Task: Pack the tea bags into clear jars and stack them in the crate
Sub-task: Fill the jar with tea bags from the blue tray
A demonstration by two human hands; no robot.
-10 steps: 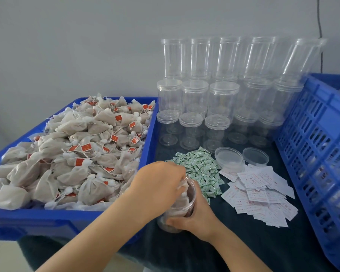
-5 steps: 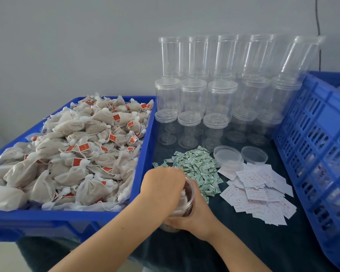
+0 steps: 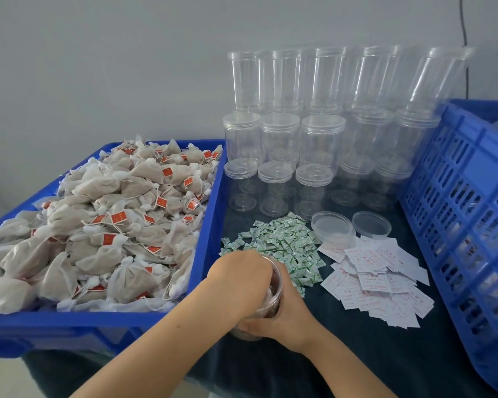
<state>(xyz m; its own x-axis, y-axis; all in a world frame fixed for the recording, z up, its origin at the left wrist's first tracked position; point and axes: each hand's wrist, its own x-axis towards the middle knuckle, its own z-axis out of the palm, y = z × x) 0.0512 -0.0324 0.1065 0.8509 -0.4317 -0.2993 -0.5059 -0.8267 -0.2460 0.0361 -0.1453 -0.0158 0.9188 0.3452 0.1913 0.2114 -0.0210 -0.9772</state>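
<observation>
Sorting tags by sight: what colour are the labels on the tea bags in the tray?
Red, on beige mesh tea bags; head view.

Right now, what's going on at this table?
A person is filling a clear jar with tea bags. The right hand grips the jar from the side near the table's front edge, while the left hand reaches into its mouth, pushing bags down. The blue tray on the left holds a heap of tea bags. Empty jars stand stacked behind, with two loose lids, green sachets and paper slips in front. The blue crate waits on the right.
</observation>
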